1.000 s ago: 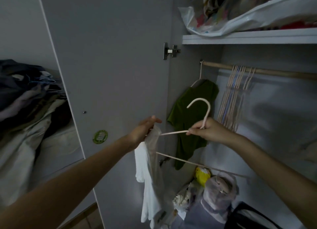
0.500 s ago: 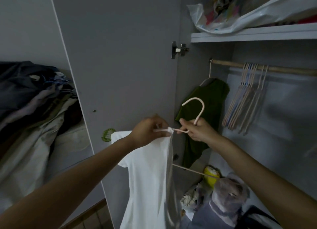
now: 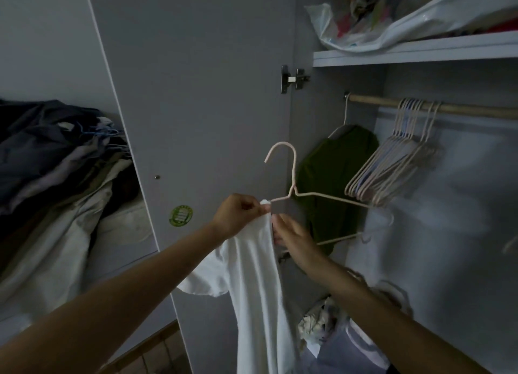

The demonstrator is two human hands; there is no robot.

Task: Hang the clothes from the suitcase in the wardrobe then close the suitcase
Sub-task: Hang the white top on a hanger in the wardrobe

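In front of the open wardrobe door (image 3: 201, 93), the left hand (image 3: 238, 215) pinches the white shirt (image 3: 252, 275) onto the pale hanger (image 3: 294, 188). The right hand (image 3: 294, 242) grips the shirt's edge just below it.

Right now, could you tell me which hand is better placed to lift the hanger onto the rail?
Probably the right hand: it is nearer the rail and only pinches the white shirt. The left hand pins shirt to the hanger and should stay.

No readable text anywhere; only a round green sticker (image 3: 180, 216) on the wardrobe door (image 3: 196, 93), its pale marking too small to read
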